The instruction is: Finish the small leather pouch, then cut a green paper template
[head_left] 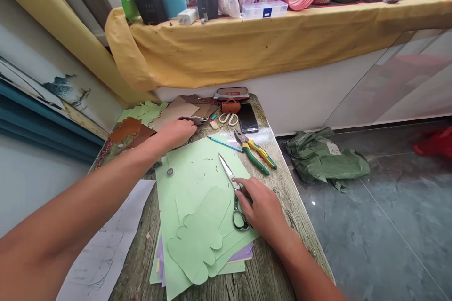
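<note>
My left hand [177, 132] reaches to the far side of the table, fingers closed at a dark folded piece [197, 119] with a pale edge; its underside is hidden. My right hand [263, 204] lies on light green sheets [183, 178], with thumb and index finger gripping metal scissors [227, 169] near the pivot. The blades point away from me and look nearly closed; one dark handle loop shows beside the palm. Nearer to me, a scalloped green cutout [197, 244] lies on the stack. A round metal button-like piece [170, 172] sits at the stack's left.
Beyond the stack lie a blue pencil [224, 143], pliers [254, 150], white-handled scissors [229, 118] and a phone [248, 118]. Brown pieces [129, 130] are at left, above a drawn-on white sheet [109, 244]. A crowded shelf [212, 56] spans the back. A green bag [325, 157] is on the floor.
</note>
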`<state>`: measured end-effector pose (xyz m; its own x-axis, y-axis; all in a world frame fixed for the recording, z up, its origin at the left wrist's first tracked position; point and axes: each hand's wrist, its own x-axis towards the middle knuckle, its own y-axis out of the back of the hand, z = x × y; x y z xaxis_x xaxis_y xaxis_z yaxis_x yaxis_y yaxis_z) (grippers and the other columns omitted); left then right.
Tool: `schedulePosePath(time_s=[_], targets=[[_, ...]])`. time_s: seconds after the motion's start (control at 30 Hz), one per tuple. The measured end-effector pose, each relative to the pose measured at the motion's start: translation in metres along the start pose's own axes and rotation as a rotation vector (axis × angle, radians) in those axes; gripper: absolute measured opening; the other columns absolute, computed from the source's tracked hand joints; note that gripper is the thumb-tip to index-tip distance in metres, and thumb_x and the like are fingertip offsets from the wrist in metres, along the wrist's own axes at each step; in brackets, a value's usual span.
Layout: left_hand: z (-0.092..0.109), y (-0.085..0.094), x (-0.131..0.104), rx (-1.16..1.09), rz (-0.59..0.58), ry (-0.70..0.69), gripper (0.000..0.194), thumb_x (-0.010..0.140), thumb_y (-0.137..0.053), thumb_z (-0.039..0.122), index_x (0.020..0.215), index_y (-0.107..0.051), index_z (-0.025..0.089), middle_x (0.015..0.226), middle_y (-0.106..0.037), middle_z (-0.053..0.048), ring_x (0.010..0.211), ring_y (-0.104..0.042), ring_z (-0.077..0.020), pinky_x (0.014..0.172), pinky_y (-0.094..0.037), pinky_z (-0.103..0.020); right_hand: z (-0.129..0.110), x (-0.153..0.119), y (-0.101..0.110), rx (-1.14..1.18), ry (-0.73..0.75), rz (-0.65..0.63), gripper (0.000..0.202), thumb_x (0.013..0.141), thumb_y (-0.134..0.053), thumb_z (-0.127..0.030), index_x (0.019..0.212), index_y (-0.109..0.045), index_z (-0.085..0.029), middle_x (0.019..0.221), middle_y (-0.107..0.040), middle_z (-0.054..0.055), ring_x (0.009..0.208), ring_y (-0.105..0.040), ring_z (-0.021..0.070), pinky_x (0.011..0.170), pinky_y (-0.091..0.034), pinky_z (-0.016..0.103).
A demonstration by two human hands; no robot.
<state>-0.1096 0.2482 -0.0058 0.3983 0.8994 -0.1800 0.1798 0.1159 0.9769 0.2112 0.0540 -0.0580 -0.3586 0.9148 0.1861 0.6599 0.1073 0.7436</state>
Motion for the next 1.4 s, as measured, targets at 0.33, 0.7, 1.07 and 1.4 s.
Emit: schedulePosePath(time_s=[0.33,0.7,1.07,1.4], targets=[[-0.027,0.012,0.015,-0.006,0.002,0.102,0.039,0.088,-0.049,0.011,0.119,-0.072,0.020,0.114,-0.077,-0.019,0.108,-0.072,-0.0373,0.085,-0.053,-0.043,0.000,0.001,0.000,0.013,-0.012,0.020,0.029,0.106,-0.058,-0.022,0.131,-0.073,-0.019,0.098,-0.075,0.008,0.087,-0.073,0.0266,0.077,-0.054,0.037],[-0.045,0.035,0.003,-0.128,-0.026,0.175,0.035,0.093,-0.044,0.024,0.117,-0.069,0.024,0.122,-0.077,-0.017,0.107,-0.072,-0.0352,0.079,-0.051,-0.039,-0.006,0.004,0.002,0.020,-0.074,0.037,0.025,0.105,-0.058,-0.022,0.122,-0.076,-0.022,0.099,-0.079,0.008,0.087,-0.076,0.0267,0.076,-0.056,0.035],[-0.059,0.013,0.002,-0.314,0.012,0.131,0.038,0.095,-0.045,0.036,0.114,-0.077,0.030,0.121,-0.081,-0.012,0.107,-0.074,-0.0350,0.082,-0.054,-0.040,-0.032,0.127,0.017,-0.008,-0.102,-0.113,0.040,0.104,-0.068,-0.024,0.143,-0.070,-0.020,0.105,-0.082,0.007,0.096,-0.076,0.0256,0.087,-0.055,0.035],[-0.067,0.003,0.006,-0.434,0.029,0.056,0.032,0.091,-0.054,0.035,0.107,-0.081,0.030,0.115,-0.083,-0.010,0.106,-0.075,-0.0359,0.087,-0.055,-0.042,-0.065,0.251,-0.058,-0.140,-0.033,-0.204,0.039,0.107,-0.066,-0.031,0.144,-0.069,-0.022,0.130,-0.080,0.012,0.113,-0.073,0.0286,0.089,-0.050,0.033]])
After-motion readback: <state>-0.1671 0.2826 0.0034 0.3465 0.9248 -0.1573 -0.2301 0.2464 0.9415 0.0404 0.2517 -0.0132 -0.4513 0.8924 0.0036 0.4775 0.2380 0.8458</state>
